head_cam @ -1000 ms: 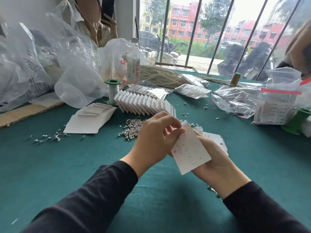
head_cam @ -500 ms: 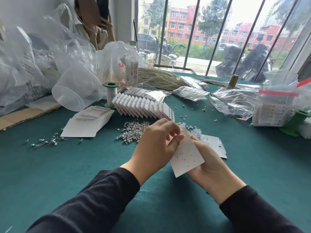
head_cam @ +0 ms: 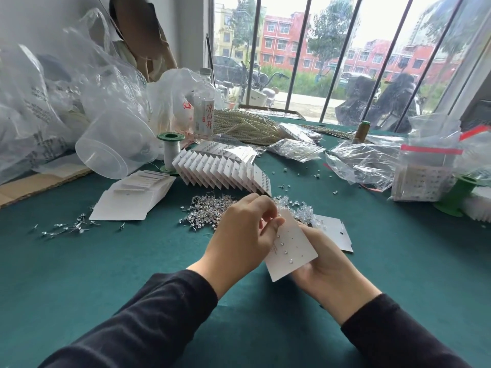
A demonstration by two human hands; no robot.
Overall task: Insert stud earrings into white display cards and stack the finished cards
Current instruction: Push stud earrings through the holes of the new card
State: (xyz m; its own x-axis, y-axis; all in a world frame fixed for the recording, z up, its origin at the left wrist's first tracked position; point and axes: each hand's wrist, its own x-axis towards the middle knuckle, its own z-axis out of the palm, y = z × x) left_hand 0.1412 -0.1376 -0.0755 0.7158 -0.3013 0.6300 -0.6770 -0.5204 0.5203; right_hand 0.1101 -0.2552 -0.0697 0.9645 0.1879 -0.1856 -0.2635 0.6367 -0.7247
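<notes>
My right hand (head_cam: 329,264) holds a white display card (head_cam: 292,248) from below, tilted, with several small studs in it. My left hand (head_cam: 244,235) pinches at the card's upper left edge, fingers closed; whatever stud it holds is hidden. A heap of loose stud earrings (head_cam: 210,211) lies just beyond my hands. A fanned row of finished cards (head_cam: 223,171) stands behind the heap. Blank cards (head_cam: 132,197) lie to the left, and another card (head_cam: 334,232) lies flat behind my right hand.
On the green table (head_cam: 79,261), scattered studs (head_cam: 66,227) lie at the left. A clear plastic cup (head_cam: 114,152), a spool (head_cam: 170,152), a bottle (head_cam: 203,112) and plastic bags crowd the back. Bagged cards (head_cam: 425,176) sit right. A person stands at the far left.
Both hands and the card stayed close together and drifted slightly toward the near edge as the view tilted. My left fingers keep working at the card's upper edge.
</notes>
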